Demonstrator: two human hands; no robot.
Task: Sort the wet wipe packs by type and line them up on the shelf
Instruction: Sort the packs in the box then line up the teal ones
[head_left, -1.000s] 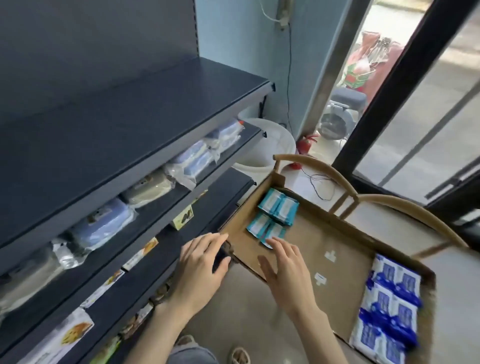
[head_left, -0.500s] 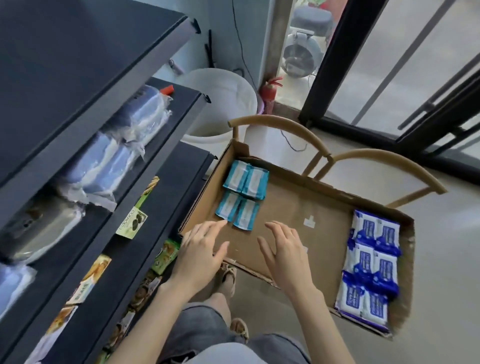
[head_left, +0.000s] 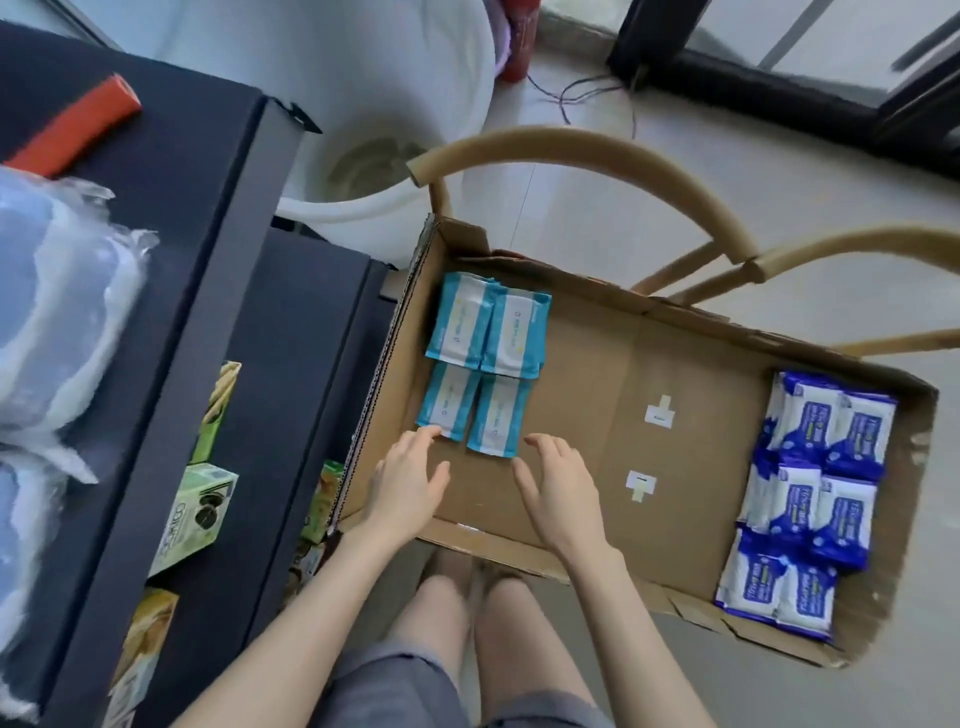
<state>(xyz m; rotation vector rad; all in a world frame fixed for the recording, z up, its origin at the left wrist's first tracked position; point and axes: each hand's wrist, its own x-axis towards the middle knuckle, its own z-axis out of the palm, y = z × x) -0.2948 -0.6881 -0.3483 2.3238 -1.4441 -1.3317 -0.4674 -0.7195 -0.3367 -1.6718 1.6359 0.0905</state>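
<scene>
1. Wet wipe packs lie in a shallow cardboard box (head_left: 582, 395) resting on a wooden chair (head_left: 597, 156) beside the dark metal shelf (head_left: 291, 332). Four light blue packs (head_left: 483, 364) sit at the box's left end in two rows of two, the far pair slightly overlapping the near pair. The dark blue packs (head_left: 810, 493) are heaped at the right end, well apart.

2. Both hands are empty, fingers spread and relaxed. The left hand (head_left: 410, 488) has its fingertips touching the near edge of the nearest light blue pack; the right hand (head_left: 558, 488) hovers just beside the neighbouring pack.

3. Handling, as I judge it: each pack looks light, flat and soft, a pillow of damp sheets in glossy film, so likely a little slippery and floppy rather than stiff. Nothing seems fragile.

4. Best hold is probably across the short sides, thumb under and fingers over, or several stacked and squeezed between both palms. The crimped end seals are thin and would bend.

5. Cardboard is matte and creased, with two paper stickers (head_left: 660, 415) on its floor; packs should slide over it easily.
</scene>
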